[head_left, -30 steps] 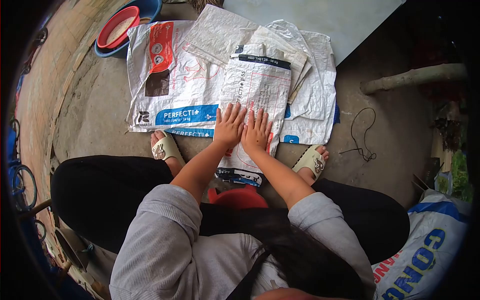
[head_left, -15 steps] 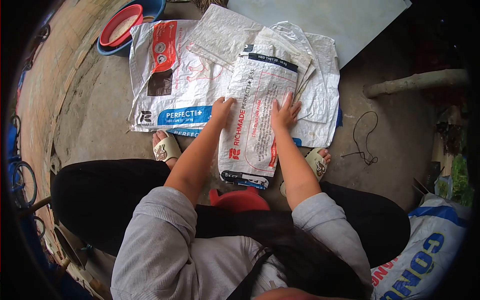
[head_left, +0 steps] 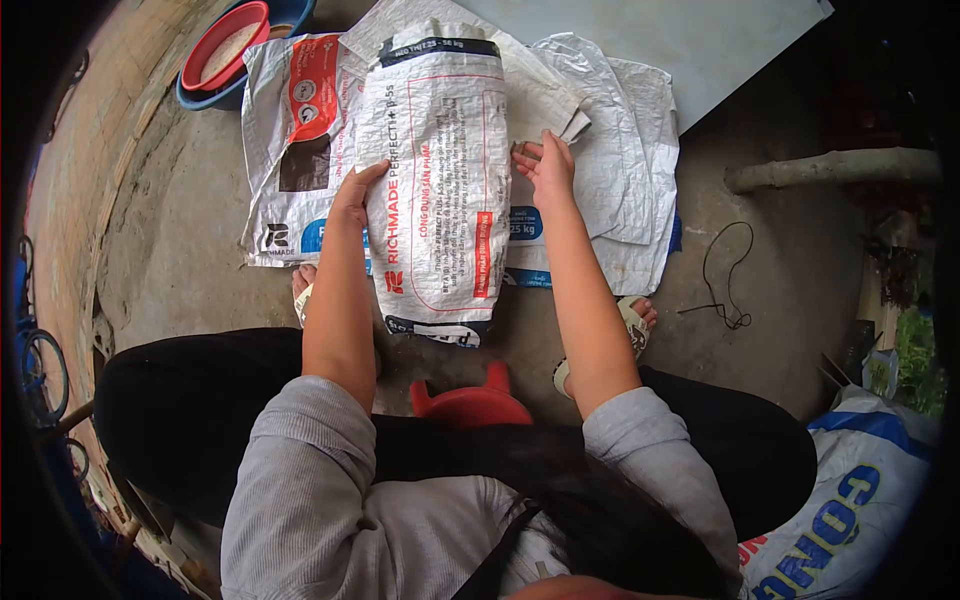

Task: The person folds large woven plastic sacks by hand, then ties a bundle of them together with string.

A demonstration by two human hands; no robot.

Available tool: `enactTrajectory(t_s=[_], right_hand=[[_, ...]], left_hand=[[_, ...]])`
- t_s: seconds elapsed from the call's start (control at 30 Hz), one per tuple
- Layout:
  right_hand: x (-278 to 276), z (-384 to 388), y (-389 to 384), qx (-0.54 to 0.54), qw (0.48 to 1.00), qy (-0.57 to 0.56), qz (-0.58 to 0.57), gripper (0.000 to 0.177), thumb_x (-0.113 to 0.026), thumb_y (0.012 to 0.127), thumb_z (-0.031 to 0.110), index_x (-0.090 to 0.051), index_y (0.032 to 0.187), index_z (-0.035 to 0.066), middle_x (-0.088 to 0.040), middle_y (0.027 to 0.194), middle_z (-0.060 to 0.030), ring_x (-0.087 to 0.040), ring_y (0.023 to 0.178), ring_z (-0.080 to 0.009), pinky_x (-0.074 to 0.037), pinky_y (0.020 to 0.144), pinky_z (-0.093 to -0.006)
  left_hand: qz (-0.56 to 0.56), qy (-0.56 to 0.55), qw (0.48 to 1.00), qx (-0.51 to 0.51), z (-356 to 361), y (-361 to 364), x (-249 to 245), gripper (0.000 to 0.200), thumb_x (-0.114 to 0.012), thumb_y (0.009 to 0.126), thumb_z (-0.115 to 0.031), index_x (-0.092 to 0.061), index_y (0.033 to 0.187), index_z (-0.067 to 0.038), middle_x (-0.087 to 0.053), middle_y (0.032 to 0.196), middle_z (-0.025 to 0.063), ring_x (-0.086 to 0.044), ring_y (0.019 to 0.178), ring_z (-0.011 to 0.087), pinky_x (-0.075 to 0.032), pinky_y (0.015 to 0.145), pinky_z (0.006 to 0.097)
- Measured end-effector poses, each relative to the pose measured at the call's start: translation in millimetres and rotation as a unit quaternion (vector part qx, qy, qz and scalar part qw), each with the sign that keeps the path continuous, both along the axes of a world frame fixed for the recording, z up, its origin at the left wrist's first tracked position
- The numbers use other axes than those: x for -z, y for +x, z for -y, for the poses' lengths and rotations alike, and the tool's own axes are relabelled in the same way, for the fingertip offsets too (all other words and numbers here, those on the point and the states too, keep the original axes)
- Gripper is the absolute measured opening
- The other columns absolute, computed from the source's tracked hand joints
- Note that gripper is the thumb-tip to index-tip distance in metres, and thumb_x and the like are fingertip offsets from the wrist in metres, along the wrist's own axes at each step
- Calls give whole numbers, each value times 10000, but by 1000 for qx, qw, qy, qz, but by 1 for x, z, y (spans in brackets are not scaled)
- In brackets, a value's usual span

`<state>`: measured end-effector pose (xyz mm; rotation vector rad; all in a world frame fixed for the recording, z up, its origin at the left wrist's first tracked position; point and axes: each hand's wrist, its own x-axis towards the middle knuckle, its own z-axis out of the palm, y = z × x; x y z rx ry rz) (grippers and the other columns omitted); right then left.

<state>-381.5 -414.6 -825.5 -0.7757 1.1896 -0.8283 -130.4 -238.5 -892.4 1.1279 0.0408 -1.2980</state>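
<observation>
A folded white woven feed sack [head_left: 440, 190] with red and black print lies lengthwise in front of me, on top of other sacks. At its left edge is my left hand [head_left: 356, 196], thumb over the edge and the other fingers partly hidden. My right hand [head_left: 548, 172] is beside the right edge, fingers apart and nothing held in them. Beneath spreads a larger printed sack [head_left: 268, 185] with orange and blue panels. More plain white sacks [head_left: 625, 170] lie crumpled to the right.
At the upper left, a red basin [head_left: 222, 48] with pale grain-like contents sits in a blue basin [head_left: 196, 97]. A red plastic stool [head_left: 470, 404] is below me. A wooden pole [head_left: 830, 168], black cord [head_left: 728, 285] and lettered sack [head_left: 835, 510] are to the right.
The folded sack has shifted left and slightly away from me, standing straighter. My left hand moved left with it. My right hand came off its surface to the right edge.
</observation>
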Motion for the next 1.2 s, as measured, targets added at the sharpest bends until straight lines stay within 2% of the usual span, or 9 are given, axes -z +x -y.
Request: enactTrajectory(t_s=[0.1,0.17,0.43,0.53,0.57,0.63,0.77,0.87,1.2], right_hand=[[13,17,-2,-45,993,-87,-72,303,-586,904,276,-570,1124,68,-550,1021,-95,-592,794,-205,-497,682,-336],[26,22,-6,-49,807,-444,-386,288,-631,855,217,-607,1115,94,-547,1061,-114,-569,921,-266,-474,800,-384],[64,-3,-28,-210,672,-463,-538,500,-698,777,254,-579,1241,111,-335,1467,-154,-350,1317,-336,-272,1076,-489],[79,-2,-37,-263,676,-441,-529,514,-694,786,280,-566,1248,95,-444,1404,-118,-424,1284,-276,-304,1064,-460],[78,-4,-38,-287,665,-418,-549,521,-688,792,288,-557,1257,94,-478,1381,-106,-451,1266,-255,-314,1060,-453],[89,-7,-39,-212,642,-501,-541,394,-674,791,259,-626,1145,92,-616,1205,-95,-575,1105,-255,-397,970,-420],[72,8,-37,-288,651,-376,-594,134,-669,767,196,-677,862,102,-682,848,-107,-635,790,-332,-464,783,-414],[75,8,-40,-293,567,-466,-612,104,-655,762,146,-641,834,72,-674,824,-132,-643,786,-325,-448,870,-396],[44,-39,-46,-386,589,-346,-620,166,-592,804,138,-648,936,54,-679,850,-184,-659,853,-343,-458,911,-432]], left_hand=[[35,-75,992,-94,-21,39,-21,396,-732,766,-127,-585,1119,-25,-683,956,127,-678,853,234,-576,762,382],[35,-38,992,-112,-36,76,-14,419,-735,768,-144,-578,1132,-8,-682,971,136,-679,849,240,-575,768,384],[252,151,947,-128,-29,113,1,480,-725,738,-123,-547,1159,25,-660,1046,163,-670,873,299,-555,759,420],[492,513,691,-130,0,71,-34,617,-711,717,-239,-496,1274,-84,-583,1192,185,-540,1126,340,-410,954,473],[491,513,692,-132,13,51,-37,617,-711,717,-239,-496,1274,-84,-583,1192,185,-540,1126,340,-410,954,473],[723,485,449,-203,32,28,-41,592,-682,706,-232,-520,1266,-126,-543,1238,164,-493,1158,333,-372,973,451],[686,194,690,-122,94,-37,-35,540,-638,714,-198,-539,1228,-69,-586,1138,193,-557,1048,357,-431,909,424],[329,97,937,65,122,-108,4,761,-710,717,-278,-416,1339,48,-604,1060,233,-615,899,285,-494,742,354],[-55,-6,997,-54,94,-186,37,235,-647,854,-175,-503,982,-41,-481,728,22,-462,632,103,-415,563,276]])
